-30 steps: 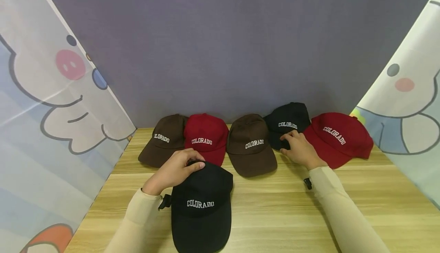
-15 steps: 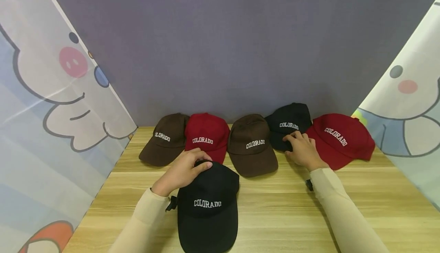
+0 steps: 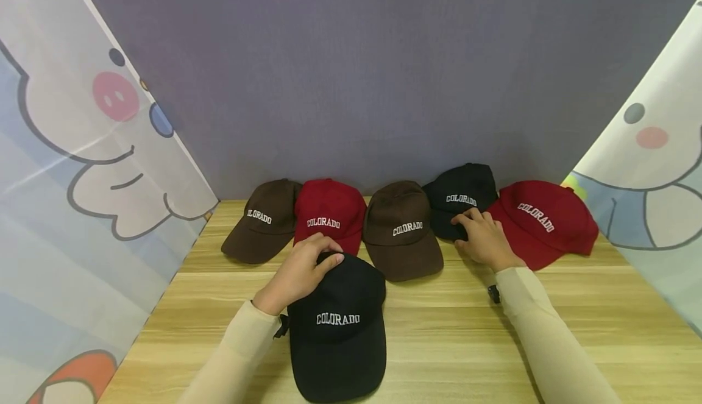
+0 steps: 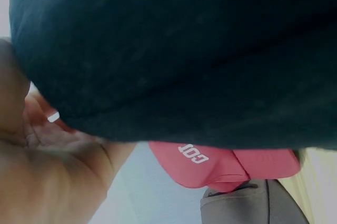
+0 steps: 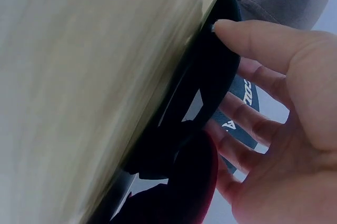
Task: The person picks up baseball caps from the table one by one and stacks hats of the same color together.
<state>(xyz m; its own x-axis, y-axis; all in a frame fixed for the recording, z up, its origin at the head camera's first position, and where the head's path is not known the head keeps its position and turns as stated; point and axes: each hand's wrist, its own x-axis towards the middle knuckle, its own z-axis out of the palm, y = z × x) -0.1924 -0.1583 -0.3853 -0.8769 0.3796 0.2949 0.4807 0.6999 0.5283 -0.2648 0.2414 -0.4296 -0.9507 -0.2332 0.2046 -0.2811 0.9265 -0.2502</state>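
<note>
Black cloth caps: the left hand (image 3: 298, 273) grips the near one (image 3: 338, 331), the right hand (image 3: 482, 239) pinches the far one's brim (image 3: 446, 228) beside the brown cap (image 3: 400, 233); neither is lifted yet.

A light wooden table (image 3: 493, 343) stands against a grey-purple wall (image 3: 356, 75), flanked by cartoon-printed curtains (image 3: 82, 178)

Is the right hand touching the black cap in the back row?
Touching. The right wrist view shows the right hand with its thumb on top of the back black cap brim and fingers beneath, pinching it; the head view agrees.
</note>
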